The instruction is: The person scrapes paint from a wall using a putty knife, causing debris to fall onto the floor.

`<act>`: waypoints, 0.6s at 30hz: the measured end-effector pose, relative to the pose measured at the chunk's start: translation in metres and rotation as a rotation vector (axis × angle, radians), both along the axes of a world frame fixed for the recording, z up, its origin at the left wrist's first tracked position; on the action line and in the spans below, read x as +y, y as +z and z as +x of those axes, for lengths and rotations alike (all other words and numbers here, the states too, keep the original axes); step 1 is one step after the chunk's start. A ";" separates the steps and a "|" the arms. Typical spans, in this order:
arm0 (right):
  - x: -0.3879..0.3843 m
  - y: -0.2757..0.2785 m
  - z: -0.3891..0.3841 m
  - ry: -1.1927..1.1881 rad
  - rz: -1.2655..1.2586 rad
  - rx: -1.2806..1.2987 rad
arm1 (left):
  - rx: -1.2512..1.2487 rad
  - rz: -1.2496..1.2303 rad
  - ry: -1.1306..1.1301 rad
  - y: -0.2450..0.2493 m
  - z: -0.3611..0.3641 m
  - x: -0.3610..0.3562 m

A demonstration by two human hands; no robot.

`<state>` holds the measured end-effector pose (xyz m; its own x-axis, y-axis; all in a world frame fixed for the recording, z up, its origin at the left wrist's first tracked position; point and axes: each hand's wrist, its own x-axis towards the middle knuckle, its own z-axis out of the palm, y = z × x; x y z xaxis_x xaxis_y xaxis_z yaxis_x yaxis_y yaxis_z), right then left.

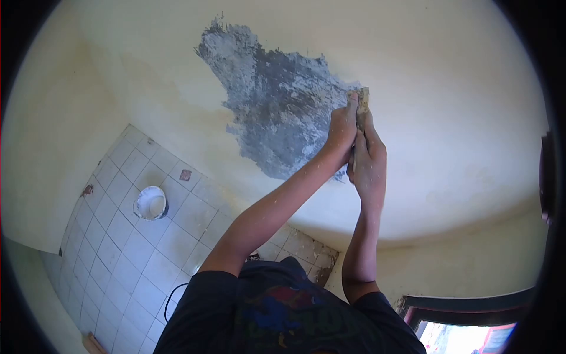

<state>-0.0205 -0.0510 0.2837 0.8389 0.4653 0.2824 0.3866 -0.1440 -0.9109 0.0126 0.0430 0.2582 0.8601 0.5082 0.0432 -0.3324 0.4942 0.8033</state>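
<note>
A putty knife with a narrow, putty-smeared blade (364, 99) meets the wall at the right edge of a grey patch (274, 103). My left hand (343, 128) is closed on it near the blade, the thumb lying along it. Just below and to the right, my right hand (370, 168) wraps round the lower part. Between them the hands hide most of the handle. The patch is rough, with dark grey areas and paler streaks, and the cream wall (448, 112) surrounds it. Light specks dot both forearms.
A white bucket (151, 203) with whitish stuff inside stands on the tiled floor (132, 253) at the left. A black cable (167, 304) curves beside my left sleeve. At the lower right is a dark-framed opening (471, 302) with bright light behind it.
</note>
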 end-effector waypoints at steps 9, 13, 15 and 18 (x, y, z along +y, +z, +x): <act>0.010 -0.001 0.017 0.005 -0.031 -0.009 | -0.032 -0.053 0.029 -0.004 0.013 0.002; -0.006 0.008 0.005 0.039 -0.015 0.082 | -0.015 -0.065 0.027 -0.001 0.006 -0.010; 0.003 0.009 0.014 0.032 -0.005 0.048 | -0.036 -0.011 0.047 0.002 0.016 -0.001; 0.001 -0.004 0.020 0.034 0.005 0.045 | -0.020 -0.019 0.045 -0.008 0.017 -0.002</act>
